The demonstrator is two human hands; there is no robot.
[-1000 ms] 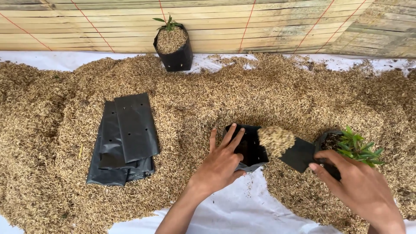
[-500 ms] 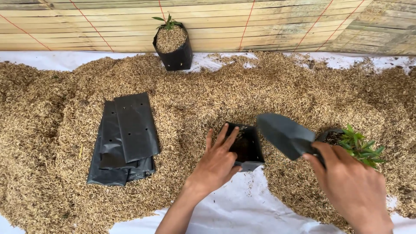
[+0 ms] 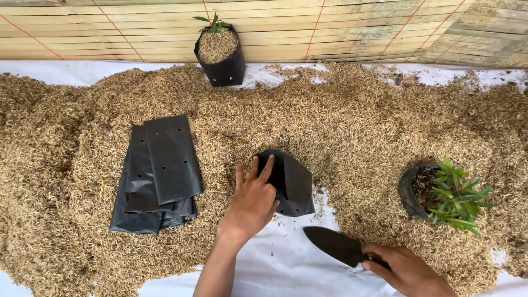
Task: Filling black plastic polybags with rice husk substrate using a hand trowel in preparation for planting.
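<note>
Your left hand (image 3: 252,199) is sitting right on the black grow bag (image 3: 290,183), a bit below dead center of the view. Fingers are spread and draped over the bag's left side and rim, palm pressing it, so it's more of a flat hold than a pinch. The bag leans over toward 3 o'clock, resting where the husk pile meets the white sheet (image 3: 275,264). Can't see what's inside it from this angle.

Your right hand (image 3: 404,269) is down at about 5 o'clock, fingers curled tight around the handle of a dark trowel (image 3: 335,245). The blade points to 10 o'clock, toward the bag, and lies low over the white sheet, just apart from the bag's bottom edge. Looks like nothing is on the blade.

Around you: the rice husk heap (image 3: 352,126) covers most of the ground. A stack of flat black bags (image 3: 159,173) lies at 9 o'clock from your left hand. At 3 o'clock there's a seedling in a black pot (image 3: 448,195) half sunk in the husk. Way up at 12 o'clock, a filled bag with a small sprout (image 3: 219,52) stands upright against the bamboo wall (image 3: 341,27).
</note>
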